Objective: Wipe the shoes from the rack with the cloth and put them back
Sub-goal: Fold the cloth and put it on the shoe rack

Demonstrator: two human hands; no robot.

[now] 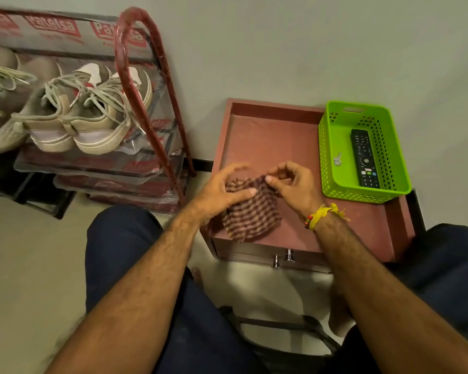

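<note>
Pinching the checked cloth (250, 211) over the red cabinet (362, 233), both hands curl fingers on it: left hand (222, 191), right hand (295, 184). Shoes (87, 114) sit on the rack (157, 85), left of the cabinet.

- The left hand (222, 188) and the right hand (295, 184) both pinch a checked maroon cloth (250, 214), which hangs bunched over the front of a low reddish desk (270, 139).
- The right wrist wears a yellow thread band (319, 214).
- A green basket (362, 149) stands on the desk's right side, holding a black remote (365, 159) and small keys (337, 159).
- To the left, a red-framed shoe rack (146, 85) wrapped in clear plastic stands against the wall, carrying beige laced shoes (87, 117).
- Dark trouser legs (125, 238) show below the forearms.
</note>
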